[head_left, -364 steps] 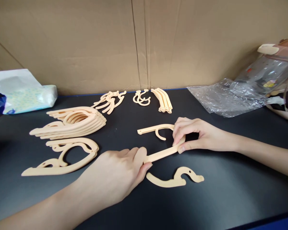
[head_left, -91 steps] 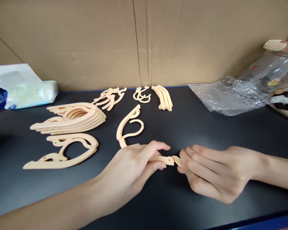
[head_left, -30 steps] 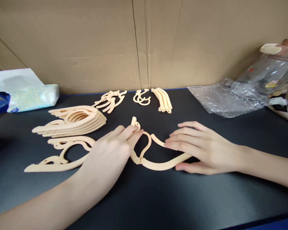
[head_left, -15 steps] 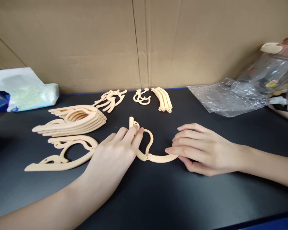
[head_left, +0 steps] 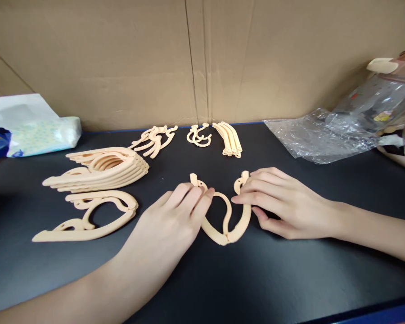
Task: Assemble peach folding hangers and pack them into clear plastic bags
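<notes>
A cream plastic folding clothes hanger [head_left: 239,230] lies on the dark table between my hands, its two arms swung up into a narrow V. Its curved hook stands inside the V. My left hand [head_left: 175,218] is closed over the left arm, with that arm's tip showing beyond my fingers. On the right arm, my right hand [head_left: 283,204] pinches the side near the upper end. Left of my left hand rests a folded hanger [head_left: 110,228] of the same kind. Behind it sits a stack of folded hangers [head_left: 121,177].
Along the back of the table lie loose hanger arms [head_left: 157,139], several hooks [head_left: 200,138] and a bundle of straight arms [head_left: 227,139]. A tissue pack [head_left: 43,135] is at the left. Clear plastic film [head_left: 317,137] and a transparent bottle [head_left: 374,99] occupy the right.
The hanger's right arm has swung upward from lying out to the right, so both arms now form a V. My right hand moved slightly with it; my left hand shifted a little right.
</notes>
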`<state>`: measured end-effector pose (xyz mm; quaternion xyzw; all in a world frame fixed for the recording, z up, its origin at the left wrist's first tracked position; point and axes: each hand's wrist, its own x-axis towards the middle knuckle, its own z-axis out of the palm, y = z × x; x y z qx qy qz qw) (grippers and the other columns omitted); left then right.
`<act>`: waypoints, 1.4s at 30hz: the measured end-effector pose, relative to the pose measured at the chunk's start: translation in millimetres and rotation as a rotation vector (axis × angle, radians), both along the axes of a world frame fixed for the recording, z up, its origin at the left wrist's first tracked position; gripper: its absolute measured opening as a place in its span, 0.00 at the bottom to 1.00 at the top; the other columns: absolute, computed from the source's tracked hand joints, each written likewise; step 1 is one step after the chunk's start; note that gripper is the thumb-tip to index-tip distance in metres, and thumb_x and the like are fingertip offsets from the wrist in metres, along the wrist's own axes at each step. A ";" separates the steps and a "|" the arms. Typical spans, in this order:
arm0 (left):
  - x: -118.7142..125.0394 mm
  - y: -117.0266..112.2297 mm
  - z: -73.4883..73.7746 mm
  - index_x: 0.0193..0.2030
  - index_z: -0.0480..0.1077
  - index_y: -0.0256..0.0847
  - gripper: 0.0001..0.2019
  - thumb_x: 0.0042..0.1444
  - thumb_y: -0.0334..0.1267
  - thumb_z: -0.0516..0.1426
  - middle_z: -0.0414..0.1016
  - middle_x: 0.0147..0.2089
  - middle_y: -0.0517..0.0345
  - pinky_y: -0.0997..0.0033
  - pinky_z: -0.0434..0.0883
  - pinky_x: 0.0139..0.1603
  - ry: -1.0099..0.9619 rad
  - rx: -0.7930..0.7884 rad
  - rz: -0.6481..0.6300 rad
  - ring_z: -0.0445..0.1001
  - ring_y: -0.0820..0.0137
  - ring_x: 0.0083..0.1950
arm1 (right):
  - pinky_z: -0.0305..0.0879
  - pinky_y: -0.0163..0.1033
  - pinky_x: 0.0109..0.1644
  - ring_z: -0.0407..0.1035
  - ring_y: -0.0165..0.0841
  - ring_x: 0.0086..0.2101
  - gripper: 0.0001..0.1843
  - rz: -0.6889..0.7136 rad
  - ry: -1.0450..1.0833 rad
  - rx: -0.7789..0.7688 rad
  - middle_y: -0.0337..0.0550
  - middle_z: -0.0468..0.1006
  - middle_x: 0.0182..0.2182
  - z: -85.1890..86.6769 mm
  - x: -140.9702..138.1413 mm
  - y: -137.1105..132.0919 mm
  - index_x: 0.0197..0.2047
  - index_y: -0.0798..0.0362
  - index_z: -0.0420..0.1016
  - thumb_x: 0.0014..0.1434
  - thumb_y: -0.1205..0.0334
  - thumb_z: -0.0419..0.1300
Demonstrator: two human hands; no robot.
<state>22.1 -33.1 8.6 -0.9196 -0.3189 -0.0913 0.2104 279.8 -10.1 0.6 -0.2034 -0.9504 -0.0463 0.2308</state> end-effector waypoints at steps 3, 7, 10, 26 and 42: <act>2.7 -5.3 -1.5 0.56 0.70 0.27 0.18 0.62 0.21 0.47 0.79 0.46 0.47 0.59 0.77 0.41 -0.067 -0.059 -0.077 0.76 0.56 0.47 | 0.67 0.45 0.48 0.69 0.37 0.42 0.13 -0.061 0.016 -0.007 0.47 0.78 0.41 0.4 -0.3 1.4 0.50 0.57 0.73 0.62 0.71 0.55; 5.1 -6.9 -2.9 0.57 0.67 0.29 0.17 0.62 0.23 0.50 0.77 0.50 0.49 0.60 0.72 0.51 -0.157 -0.143 -0.127 0.73 0.58 0.52 | 0.66 0.45 0.49 0.69 0.36 0.40 0.12 -0.102 0.036 -0.027 0.45 0.78 0.38 -0.5 0.3 3.8 0.49 0.57 0.73 0.63 0.70 0.56; 4.9 -3.4 -3.1 0.59 0.64 0.31 0.19 0.62 0.23 0.50 0.75 0.53 0.50 0.62 0.66 0.58 -0.224 -0.204 -0.131 0.69 0.61 0.56 | 0.65 0.45 0.52 0.70 0.34 0.39 0.11 -0.118 0.064 -0.008 0.43 0.80 0.38 -2.2 1.6 4.7 0.50 0.56 0.72 0.64 0.69 0.56; 2.8 1.9 -3.9 0.64 0.60 0.35 0.24 0.63 0.40 0.58 0.69 0.60 0.48 0.64 0.63 0.63 -0.336 -0.407 -0.134 0.64 0.62 0.62 | 0.65 0.46 0.55 0.75 0.30 0.34 0.04 -0.118 0.166 -0.046 0.41 0.82 0.34 1.0 3.4 -0.8 0.44 0.55 0.73 0.65 0.65 0.59; 2.1 2.1 -4.7 0.64 0.57 0.33 0.34 0.57 0.48 0.64 0.72 0.59 0.48 0.65 0.65 0.59 -0.380 -0.393 -0.171 0.68 0.62 0.58 | 0.56 0.52 0.66 0.55 0.44 0.65 0.26 0.113 -0.048 -0.247 0.62 0.62 0.65 3.2 -2.1 -4.7 0.53 0.55 0.74 0.62 0.42 0.60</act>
